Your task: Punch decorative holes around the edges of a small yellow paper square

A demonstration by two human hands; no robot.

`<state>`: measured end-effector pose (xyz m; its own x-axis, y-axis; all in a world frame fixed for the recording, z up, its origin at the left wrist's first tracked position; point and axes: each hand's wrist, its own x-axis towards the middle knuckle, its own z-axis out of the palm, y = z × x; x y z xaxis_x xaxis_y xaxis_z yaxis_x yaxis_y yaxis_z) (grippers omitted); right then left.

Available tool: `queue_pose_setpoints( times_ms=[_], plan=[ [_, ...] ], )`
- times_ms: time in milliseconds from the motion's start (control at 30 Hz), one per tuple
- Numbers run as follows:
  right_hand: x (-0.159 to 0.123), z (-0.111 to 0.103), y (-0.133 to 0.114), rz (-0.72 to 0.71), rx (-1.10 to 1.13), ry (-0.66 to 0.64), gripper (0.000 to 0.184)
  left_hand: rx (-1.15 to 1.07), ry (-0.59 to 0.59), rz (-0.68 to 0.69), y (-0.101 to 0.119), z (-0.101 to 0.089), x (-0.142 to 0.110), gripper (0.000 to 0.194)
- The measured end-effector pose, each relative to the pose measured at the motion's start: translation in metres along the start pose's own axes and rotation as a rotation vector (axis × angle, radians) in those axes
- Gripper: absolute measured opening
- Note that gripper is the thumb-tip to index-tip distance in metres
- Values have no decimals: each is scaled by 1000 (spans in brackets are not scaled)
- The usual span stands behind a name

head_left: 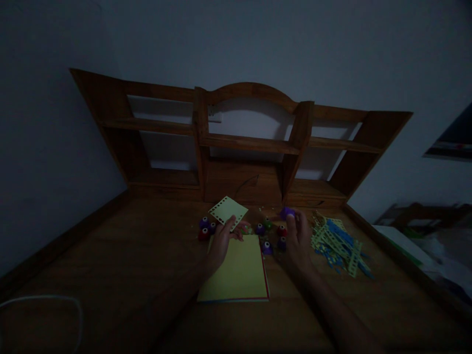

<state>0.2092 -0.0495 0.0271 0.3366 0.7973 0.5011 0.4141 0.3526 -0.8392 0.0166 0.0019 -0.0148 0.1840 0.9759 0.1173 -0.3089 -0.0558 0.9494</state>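
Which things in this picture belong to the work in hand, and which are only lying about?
Likely in use: holed yellow sheet in the left hand; purple punch in the right hand; other punches; paper stack.

Apparently lying about: pile of strips; pale cord.

Hole-patterned pale yellow is being shown by the raised sheet (229, 210); purple, red and green by the paper punches (267, 249); yellow and blue by paper strips (337, 241) near the right edge of the desk (147, 255).

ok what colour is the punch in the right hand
The punch is purple, shown in the head view.
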Motion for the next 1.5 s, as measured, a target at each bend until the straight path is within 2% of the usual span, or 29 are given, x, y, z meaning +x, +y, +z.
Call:
queue_pose_setpoints(
  times_ms=[167, 300, 400, 567, 633, 767, 867, 1200, 1500],
  plan=[
    [4, -4, 9, -73, -136, 48, 31, 26, -4, 19, -2, -3, 0, 49],
    [9, -2, 13, -70, -146, 38, 31, 51, 5, 22, -2, -4, 0, 49],
    [11, -1, 12, -30, -119, 81, 33, 68, 36, 34, -1, -3, 1, 49],
    [17, -3, 16, -103, -53, 153, 41, 94, 56, 48, -4, -4, 3, 50],
    [20, -3, 22, -62, -41, 114, 39, 111, 55, 48, -5, -5, 3, 50],
    [27, -2, 34, 90, 25, -88, 37, 133, 68, 35, -5, -5, 3, 52],
    [30, -4, 38, 119, 89, -178, 40, 129, 57, 36, -3, -4, 1, 52],
    [25, -6, 38, -78, -87, -406, 22, 130, 66, 57, -8, -3, 0, 52],
    [25, -6, 42, -149, -200, -508, 24, 143, 56, 33, -6, -2, -1, 51]
  ],
)
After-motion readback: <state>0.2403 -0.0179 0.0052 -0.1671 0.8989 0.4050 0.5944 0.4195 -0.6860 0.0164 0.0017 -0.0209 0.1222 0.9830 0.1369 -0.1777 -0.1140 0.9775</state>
